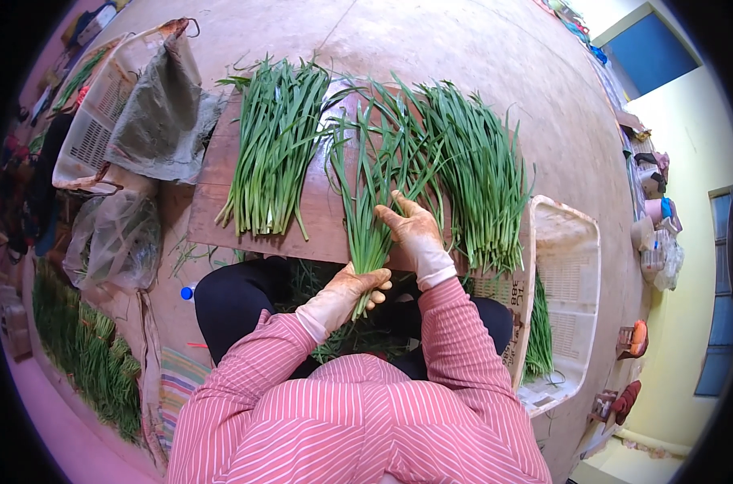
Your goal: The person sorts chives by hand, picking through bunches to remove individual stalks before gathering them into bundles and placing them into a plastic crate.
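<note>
My left hand [346,295], in a stained pale glove, is wrapped round the lower stems of a bunch of garlic chives [365,230]. Higher up the same bunch, my gloved right hand [415,232] pinches some leaves between thumb and fingers. The bunch tilts over the near edge of a low brown wooden board [213,198], stem ends toward me and leaf tips spread across it. A larger pile of garlic chives [278,149] lies on the board to the left. Another pile [483,173] lies to the right, close to my right hand.
A white plastic crate [572,306] holding greens stands by my right knee. At far left are another crate [92,145] draped with grey cloth [157,125], and a clear plastic bag [116,238]. Many green bundles [88,347] lie at lower left. A blue-capped bottle [187,292] is beside my left knee.
</note>
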`<act>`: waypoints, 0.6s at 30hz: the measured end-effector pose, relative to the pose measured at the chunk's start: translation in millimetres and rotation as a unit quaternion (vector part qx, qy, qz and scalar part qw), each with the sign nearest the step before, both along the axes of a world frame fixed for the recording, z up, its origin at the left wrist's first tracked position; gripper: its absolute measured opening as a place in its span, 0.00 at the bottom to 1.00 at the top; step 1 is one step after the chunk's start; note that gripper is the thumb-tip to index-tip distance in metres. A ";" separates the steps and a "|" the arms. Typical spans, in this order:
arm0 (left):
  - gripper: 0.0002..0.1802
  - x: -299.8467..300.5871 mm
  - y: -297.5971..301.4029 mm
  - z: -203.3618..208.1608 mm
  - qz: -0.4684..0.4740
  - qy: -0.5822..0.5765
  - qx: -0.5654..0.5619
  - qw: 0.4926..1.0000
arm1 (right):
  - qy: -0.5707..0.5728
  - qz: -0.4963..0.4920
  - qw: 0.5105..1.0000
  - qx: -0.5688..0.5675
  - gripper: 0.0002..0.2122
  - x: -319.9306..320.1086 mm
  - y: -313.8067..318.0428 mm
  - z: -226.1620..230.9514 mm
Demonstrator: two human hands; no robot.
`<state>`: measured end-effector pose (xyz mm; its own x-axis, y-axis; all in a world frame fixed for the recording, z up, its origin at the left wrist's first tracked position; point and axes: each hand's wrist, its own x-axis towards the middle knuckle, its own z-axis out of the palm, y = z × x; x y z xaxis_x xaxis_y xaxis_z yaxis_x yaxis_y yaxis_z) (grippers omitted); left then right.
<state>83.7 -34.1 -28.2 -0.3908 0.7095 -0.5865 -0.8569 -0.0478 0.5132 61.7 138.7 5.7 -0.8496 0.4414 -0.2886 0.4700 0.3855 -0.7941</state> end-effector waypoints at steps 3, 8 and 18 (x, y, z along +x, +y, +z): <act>0.19 1.3 0.2 -3.2 -0.001 0.001 -0.007 1.000 | -0.100 -0.004 0.988 -0.115 0.21 -2.0 -1.2 8.6; 0.15 1.4 0.4 0.1 0.012 -0.011 -0.002 1.000 | -0.037 -0.060 0.971 -0.228 0.13 17.1 -2.4 11.0; 0.14 -0.2 1.8 -1.4 0.031 -0.047 0.021 0.998 | 0.075 -0.070 0.988 -0.118 0.11 49.4 -3.2 5.8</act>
<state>83.4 -32.3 -29.6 -0.3797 0.7099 -0.5932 -0.8960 -0.1226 0.4268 111.1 135.4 11.5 -0.8263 0.4926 -0.2732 0.3760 0.1212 -0.9187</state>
